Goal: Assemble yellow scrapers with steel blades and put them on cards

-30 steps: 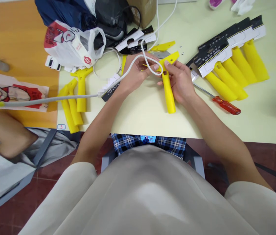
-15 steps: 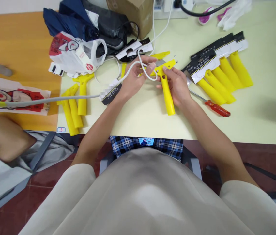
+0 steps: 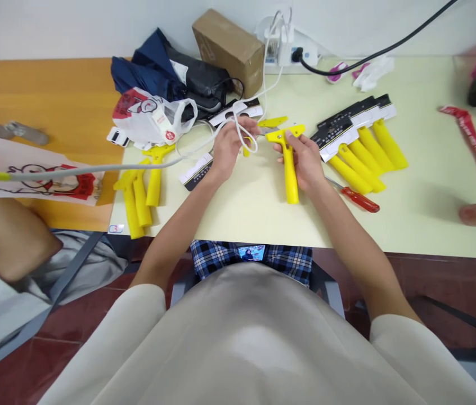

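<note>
A yellow T-shaped scraper (image 3: 290,174) is held upright in my right hand (image 3: 308,160), with the thumb on its head near the screw holes. My left hand (image 3: 227,149) is just left of the scraper head, apart from it, with loosely curled, parted fingers and nothing visible in them. A loop of white cable (image 3: 238,130) crosses in front of that hand and hides part of its fingers. Beyond the hands lies another yellow scraper piece (image 3: 272,122). Close to my right wrist is a red-handled screwdriver (image 3: 360,199), its shaft partly hidden.
On the right lie several yellow scrapers (image 3: 362,169) with black-and-white blade covers (image 3: 341,138). More yellow scraper handles (image 3: 130,208) lie at left, near a plastic bag (image 3: 145,121). A cardboard box (image 3: 232,48) and power strip (image 3: 305,53) stand behind. Another person's arm (image 3: 18,242) is at far left.
My left hand has drawn back left from the scraper head. The right hand keeps hold of the scraper. The camera view has tilted up, showing more of the wall.
</note>
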Demonstrator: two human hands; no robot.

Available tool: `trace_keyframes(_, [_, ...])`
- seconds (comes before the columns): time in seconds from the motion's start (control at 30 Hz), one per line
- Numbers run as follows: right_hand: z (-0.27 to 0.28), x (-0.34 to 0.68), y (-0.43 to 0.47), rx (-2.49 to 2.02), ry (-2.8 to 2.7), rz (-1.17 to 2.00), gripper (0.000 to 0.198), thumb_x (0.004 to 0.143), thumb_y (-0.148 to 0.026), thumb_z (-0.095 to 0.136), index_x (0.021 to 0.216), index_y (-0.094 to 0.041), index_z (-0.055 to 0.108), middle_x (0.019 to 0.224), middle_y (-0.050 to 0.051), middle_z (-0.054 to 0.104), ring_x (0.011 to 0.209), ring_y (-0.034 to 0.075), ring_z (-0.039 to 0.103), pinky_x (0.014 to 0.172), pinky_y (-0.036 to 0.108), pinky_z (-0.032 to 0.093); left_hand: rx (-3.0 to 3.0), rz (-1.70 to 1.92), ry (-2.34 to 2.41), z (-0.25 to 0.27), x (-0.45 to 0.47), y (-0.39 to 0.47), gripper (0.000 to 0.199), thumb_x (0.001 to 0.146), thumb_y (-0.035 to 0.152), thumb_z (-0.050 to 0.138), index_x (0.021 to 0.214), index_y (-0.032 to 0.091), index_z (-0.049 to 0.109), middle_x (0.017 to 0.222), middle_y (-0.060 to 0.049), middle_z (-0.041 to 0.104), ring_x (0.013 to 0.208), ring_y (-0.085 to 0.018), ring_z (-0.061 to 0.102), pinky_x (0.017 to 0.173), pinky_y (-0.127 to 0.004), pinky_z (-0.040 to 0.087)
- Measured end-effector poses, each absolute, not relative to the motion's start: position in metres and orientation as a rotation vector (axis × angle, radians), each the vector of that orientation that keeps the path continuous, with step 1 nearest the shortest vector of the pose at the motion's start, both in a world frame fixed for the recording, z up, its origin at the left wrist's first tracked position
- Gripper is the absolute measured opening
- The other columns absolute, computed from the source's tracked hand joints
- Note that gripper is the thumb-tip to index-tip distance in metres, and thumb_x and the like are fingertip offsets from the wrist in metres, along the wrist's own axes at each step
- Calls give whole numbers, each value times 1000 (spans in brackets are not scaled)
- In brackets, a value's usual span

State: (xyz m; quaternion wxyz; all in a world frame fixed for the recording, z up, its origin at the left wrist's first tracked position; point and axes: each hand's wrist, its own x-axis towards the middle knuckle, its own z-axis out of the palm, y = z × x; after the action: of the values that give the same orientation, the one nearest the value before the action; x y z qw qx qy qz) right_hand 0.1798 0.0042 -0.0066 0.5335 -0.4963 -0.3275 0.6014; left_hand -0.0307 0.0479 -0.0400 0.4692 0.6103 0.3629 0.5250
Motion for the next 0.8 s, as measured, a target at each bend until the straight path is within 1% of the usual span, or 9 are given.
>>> trace_keyframes(0.07, [-4, 181, 4, -1178, -783, 1429, 60, 84, -64, 96, 109, -21, 65, 111, 4, 77, 104, 17, 82, 67, 18, 69, 1543, 1314, 931, -46, -27, 50, 64, 97, 89, 57, 114, 29, 72, 112, -10, 82, 115, -31, 78, 92, -47, 64])
trace_keyframes(0.17, [0, 184, 3, -1154, -775, 1417, 62, 81, -65, 99, 108, -20, 66, 108, 4, 77, 96, 15, 80, 61, 16, 67, 1607, 1313, 952, -52, -22, 51, 53, 97, 82, 66, 111, 31, 74, 108, -4, 84, 106, -25, 77, 98, -47, 62])
trace_keyframes(0.23, [3, 187, 3, -1142, -767, 1400, 62, 80, -64, 101, 106, -20, 66, 107, 3, 77, 94, 14, 80, 59, 16, 66, 1623, 1303, 974, -52, -21, 53, 45, 98, 73, 69, 108, 30, 74, 107, -4, 84, 102, -23, 77, 99, -46, 63])
trace_keyframes(0.33, [6, 192, 5, -1146, -775, 1367, 58, 84, -63, 98, 109, -21, 67, 112, 3, 78, 101, 15, 82, 63, 17, 68, 1702, 1262, 1033, -49, -20, 61, 29, 99, 56, 72, 104, 28, 75, 108, -8, 83, 98, -26, 76, 98, -47, 62])
trace_keyframes(0.43, [4, 195, 8, -1144, -762, 1336, 53, 87, -60, 95, 109, -20, 68, 117, 4, 78, 108, 18, 82, 68, 19, 71, 1922, 1190, 1044, -45, -16, 79, 17, 92, 44, 78, 102, 30, 78, 113, -11, 81, 110, -33, 72, 113, -56, 56])
trace_keyframes(0.5, [1, 196, 11, -1137, -747, 1321, 53, 86, -60, 96, 107, -20, 68, 116, 4, 78, 109, 19, 82, 68, 20, 72, 2113, 1082, 1033, -45, -10, 96, 20, 86, 39, 82, 104, 30, 79, 120, -14, 79, 124, -41, 67, 124, -64, 47])
trace_keyframes(0.6, [-3, 197, 13, -1131, -757, 1323, 57, 83, -62, 98, 107, -21, 67, 113, 4, 79, 106, 19, 83, 68, 21, 72, 2239, 894, 1035, -49, 3, 122, 23, 78, 37, 86, 97, 27, 78, 120, -17, 76, 128, -47, 62, 125, -73, 41])
trace_keyframes(0.7, [-5, 197, 13, -1146, -773, 1331, 61, 82, -66, 97, 109, -21, 66, 111, 4, 79, 107, 20, 83, 70, 21, 72, 2224, 812, 1034, -51, 12, 143, 24, 70, 36, 92, 82, 28, 72, 108, -15, 73, 126, -46, 60, 123, -73, 42])
trace_keyframes(0.8, [-5, 197, 13, -1155, -781, 1328, 65, 82, -69, 97, 109, -19, 66, 117, 6, 79, 112, 20, 83, 73, 20, 73, 2166, 790, 1054, -50, 14, 156, 33, 66, 35, 96, 71, 30, 64, 92, -10, 69, 120, -42, 62, 119, -68, 46])
